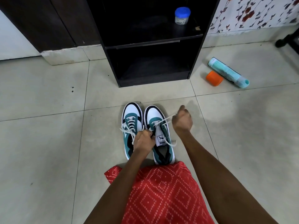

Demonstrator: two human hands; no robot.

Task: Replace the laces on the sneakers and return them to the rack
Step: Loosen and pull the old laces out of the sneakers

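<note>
Two teal, white and black sneakers stand side by side on the tiled floor, toes pointing away from me. The left sneaker is laced with a white lace whose ends lie loose. The right sneaker has a white lace threaded only through its lower eyelets. My right hand pinches one end of that lace and holds it stretched out to the right. My left hand grips the right sneaker's inner side beside its tongue. The black rack stands just beyond the sneakers.
A clear jar with a blue lid sits on the rack's upper shelf. To the right on the floor lie a teal tube and an orange cap. Red patterned cloth covers my lap below the sneakers.
</note>
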